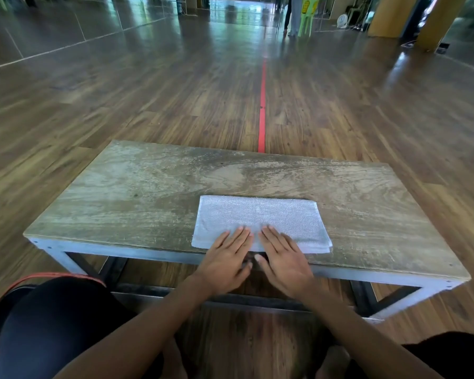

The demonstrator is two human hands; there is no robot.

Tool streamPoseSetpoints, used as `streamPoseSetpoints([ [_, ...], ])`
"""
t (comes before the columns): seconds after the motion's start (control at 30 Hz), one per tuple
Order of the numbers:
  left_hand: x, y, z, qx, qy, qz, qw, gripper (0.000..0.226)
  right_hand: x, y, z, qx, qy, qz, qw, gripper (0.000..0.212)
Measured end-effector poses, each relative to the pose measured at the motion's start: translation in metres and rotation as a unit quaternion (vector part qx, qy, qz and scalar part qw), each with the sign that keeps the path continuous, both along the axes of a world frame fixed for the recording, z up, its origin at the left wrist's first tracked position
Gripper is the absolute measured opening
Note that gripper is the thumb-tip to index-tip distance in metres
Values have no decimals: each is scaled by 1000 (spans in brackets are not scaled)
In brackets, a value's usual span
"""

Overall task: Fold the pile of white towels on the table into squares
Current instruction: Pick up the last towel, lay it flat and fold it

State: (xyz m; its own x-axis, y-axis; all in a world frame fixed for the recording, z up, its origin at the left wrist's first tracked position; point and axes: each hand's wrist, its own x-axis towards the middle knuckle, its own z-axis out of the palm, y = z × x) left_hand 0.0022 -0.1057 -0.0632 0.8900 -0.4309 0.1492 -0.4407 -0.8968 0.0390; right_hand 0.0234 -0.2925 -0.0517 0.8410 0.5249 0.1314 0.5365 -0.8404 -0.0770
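Facing a wide wooden floor (121, 91) with a red line (262, 105) on it, I am working at a low wooden table (137, 192) on a metal frame. One white towel (260, 214) is lying flat on the table, a little right of the middle, and its near edge is reaching the near edge of the table. At its near right corner I am seeing more than one layer, so I am judging that it is already folded at least once. Its shape is a wide rectangle and not yet a square, so I am thinking one more fold, from side to side, is left for this towel. No pile and no finished squares are showing anywhere on the table, so I cannot tell how many towels are done or waiting. My left hand (225, 258) and my right hand (283, 258) are lying side by side on the near middle of the towel, close to each other but apart. Both are spread flat and are gripping nothing. Only the straight fingers (242, 233) are pressing on the cloth, as if smoothing the fold.
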Motion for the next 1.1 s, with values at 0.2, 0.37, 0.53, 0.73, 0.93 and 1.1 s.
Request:
streamPoseSetpoints([
  [0.2, -17, 31, -10, 6, -15, 36, 999, 65, -20, -48, -14, -39, -57, -26, 997, 62],
  [0.37, -31, 56, -7, -9, -49, 63, 997, 59, -24, -85, -18, -29, -135, -83, 987, 56],
  [0.53, -29, 55, 10, -62, -110, 122, 985, 45, -14, -64, 0, 34, -227, -104, 968, 38],
  [0.73, -4, 10, 11, -57, -59, 88, 993, 53, 9, 1, 3, -15, -55, -64, 996, 57],
  [0.93, -1, 10, -4, -19, -5, 134, 991, 70, 13, -19, -10, -45, -29, -86, 995, 70],
  [1.1, -10, 42, -11, 3, -38, 158, 987, 69, 2, -61, -15, -51, -21, -162, 985, 80],
])
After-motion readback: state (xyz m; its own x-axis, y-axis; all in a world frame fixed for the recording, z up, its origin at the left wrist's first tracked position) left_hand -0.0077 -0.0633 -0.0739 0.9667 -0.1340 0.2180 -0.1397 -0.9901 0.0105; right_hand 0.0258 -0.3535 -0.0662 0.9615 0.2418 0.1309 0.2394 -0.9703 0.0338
